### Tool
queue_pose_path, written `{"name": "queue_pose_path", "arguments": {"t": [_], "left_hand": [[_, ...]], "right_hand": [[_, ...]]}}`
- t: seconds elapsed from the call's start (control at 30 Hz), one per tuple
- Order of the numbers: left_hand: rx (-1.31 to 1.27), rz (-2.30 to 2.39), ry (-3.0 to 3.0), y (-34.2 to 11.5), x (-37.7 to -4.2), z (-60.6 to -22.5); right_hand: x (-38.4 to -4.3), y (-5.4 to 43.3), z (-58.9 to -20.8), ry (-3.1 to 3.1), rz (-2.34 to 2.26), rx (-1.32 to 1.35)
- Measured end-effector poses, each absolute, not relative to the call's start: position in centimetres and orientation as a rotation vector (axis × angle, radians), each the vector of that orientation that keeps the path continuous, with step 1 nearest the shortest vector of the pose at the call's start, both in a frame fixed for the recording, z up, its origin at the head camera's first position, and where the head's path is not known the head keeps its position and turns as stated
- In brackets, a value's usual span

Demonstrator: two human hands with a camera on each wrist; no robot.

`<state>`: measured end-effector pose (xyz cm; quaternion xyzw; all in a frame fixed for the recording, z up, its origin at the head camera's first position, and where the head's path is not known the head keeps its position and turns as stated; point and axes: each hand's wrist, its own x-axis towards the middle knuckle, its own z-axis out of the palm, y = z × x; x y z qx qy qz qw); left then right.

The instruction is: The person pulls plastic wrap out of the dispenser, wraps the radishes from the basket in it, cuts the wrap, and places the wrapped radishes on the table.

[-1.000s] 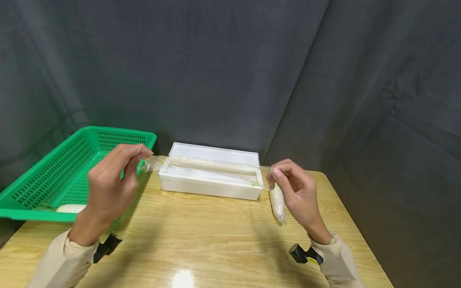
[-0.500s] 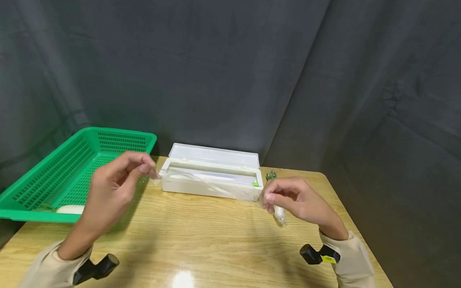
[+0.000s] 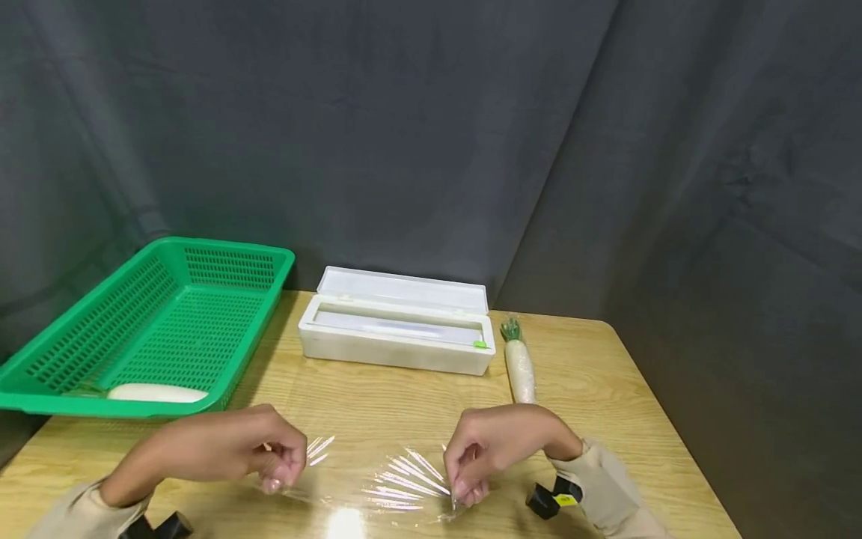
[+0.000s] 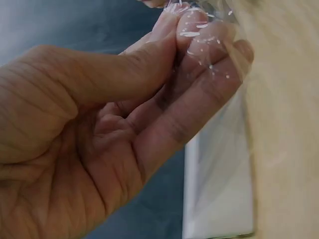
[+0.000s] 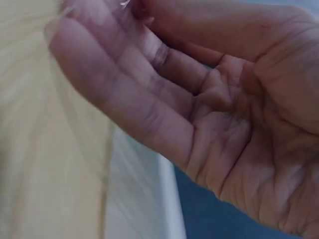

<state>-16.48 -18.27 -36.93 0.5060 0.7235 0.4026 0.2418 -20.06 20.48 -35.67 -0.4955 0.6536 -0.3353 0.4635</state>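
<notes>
A clear sheet of plastic wrap (image 3: 407, 483) stretches between my two hands, low over the front of the table, with bright creases in it. My left hand (image 3: 232, 449) pinches one corner between thumb and fingers; in the left wrist view the crinkled plastic wrap (image 4: 209, 40) covers the fingertips. At the other corner my right hand (image 3: 494, 457) pinches the film too, its fingertips pointing down. Behind the hands stands a white plastic wrap dispenser (image 3: 397, 357) with its lid raised and a green cutter tab at its right end.
A white radish (image 3: 520, 367) with green stalks, wrapped in film, lies right of the dispenser. At the left stands a green basket (image 3: 245, 359) holding another white radish (image 3: 158, 392). Dark curtains (image 3: 404, 135) hang behind and beside the wooden table (image 3: 377, 404).
Both hands have come from beside the dispenser down toward the table's front, drawing the plastic wrap with them. The sheet now lies apart from the dispenser, and the wrapped radish shows more fully.
</notes>
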Motion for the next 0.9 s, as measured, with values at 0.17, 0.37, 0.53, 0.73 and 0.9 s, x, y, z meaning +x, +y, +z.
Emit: {"name": "queue_pose_path", "arguments": {"t": [0.17,0.37,0.53,0.73,0.9], "left_hand": [[1.355,1.037,2.028,-17.4,-16.5,-39.1],[1.373,1.006,2.088,-16.7,-16.4,-41.3],[1.36,1.001,2.134,-16.5,-16.2,-42.4],[1.4,0.945,2.228,-16.3,-16.0,-42.8],[1.297,0.933,2.173,-16.9,-15.5,-42.7]], "right_hand": [[-19.9,19.4,-38.2,1.676,-0.744,-1.065],[-19.3,18.9,-40.0,1.866,-0.619,-1.082],[-18.9,18.6,-40.3,1.951,-0.572,-1.085],[-18.4,18.6,-40.5,2.003,-0.588,-0.978],[-18.5,18.9,-40.1,1.977,-0.571,-0.965]]}}
